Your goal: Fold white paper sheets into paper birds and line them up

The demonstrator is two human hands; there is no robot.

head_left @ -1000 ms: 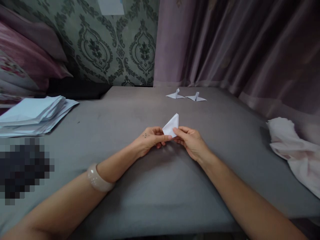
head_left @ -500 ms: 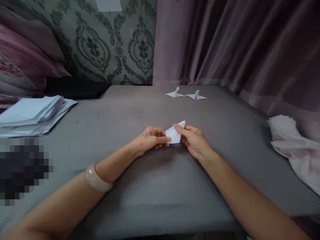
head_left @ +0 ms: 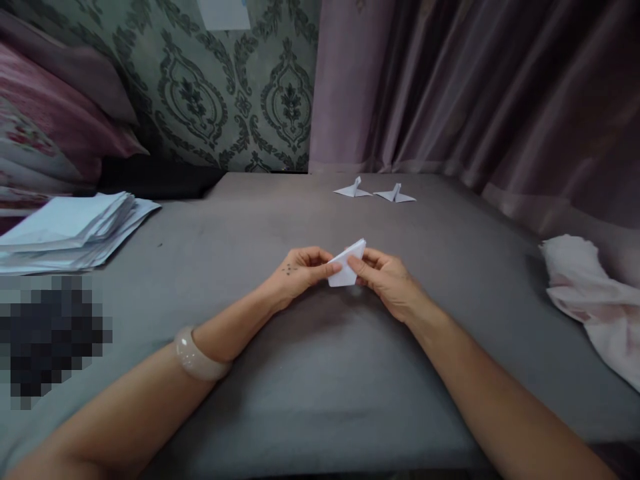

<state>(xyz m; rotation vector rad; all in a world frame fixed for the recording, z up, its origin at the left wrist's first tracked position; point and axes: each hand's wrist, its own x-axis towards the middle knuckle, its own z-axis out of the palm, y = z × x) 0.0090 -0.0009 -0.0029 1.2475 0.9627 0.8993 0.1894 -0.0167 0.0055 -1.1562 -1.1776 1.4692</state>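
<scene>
A small folded piece of white paper [head_left: 341, 274] is held just above the grey cloth surface, between both hands. My left hand [head_left: 306, 269] pinches its left side, thumb on the near face and fingers behind. On the right side my right hand [head_left: 384, 272] grips it the same way, its thumb pressed flat on the face. The paper's pointed end slants up to the right. Fingers behind the paper are partly hidden. Farther back stand two folded white paper birds [head_left: 354, 189] with spread wings.
A stack of white paper [head_left: 75, 223] lies at the left, in front of a black flat item [head_left: 160, 177]. A blurred-out dark thing [head_left: 53, 333] is nearer me. Crumpled pale cloth [head_left: 590, 287] lies at the right. Curtains [head_left: 425, 80] and patterned wallpaper [head_left: 240, 87] close off the back.
Both hands have shifted their grip on the folded paper: the left thumb sits higher, the right thumb lower on its face. The view has moved slightly.
</scene>
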